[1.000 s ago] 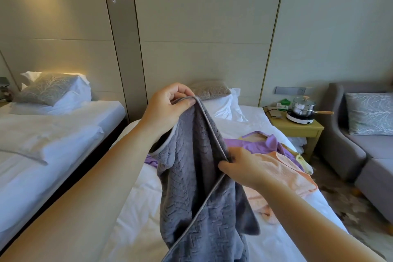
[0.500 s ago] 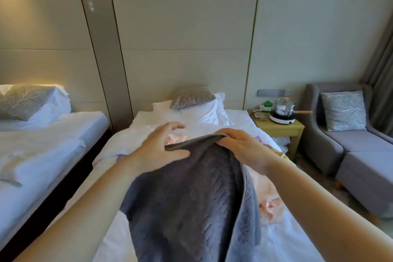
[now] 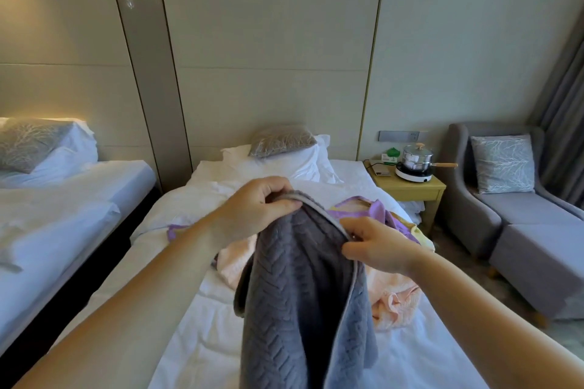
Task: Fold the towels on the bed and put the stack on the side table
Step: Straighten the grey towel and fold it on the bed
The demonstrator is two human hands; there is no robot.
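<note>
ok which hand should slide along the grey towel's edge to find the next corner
Probably the right hand: it pinches the grey towel partway down its pale trimmed edge, which runs on below it. The left hand grips the top and can anchor.

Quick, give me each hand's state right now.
Left hand: closed on the grey towel edge.
Right hand: pinching the same towel's edge.
</note>
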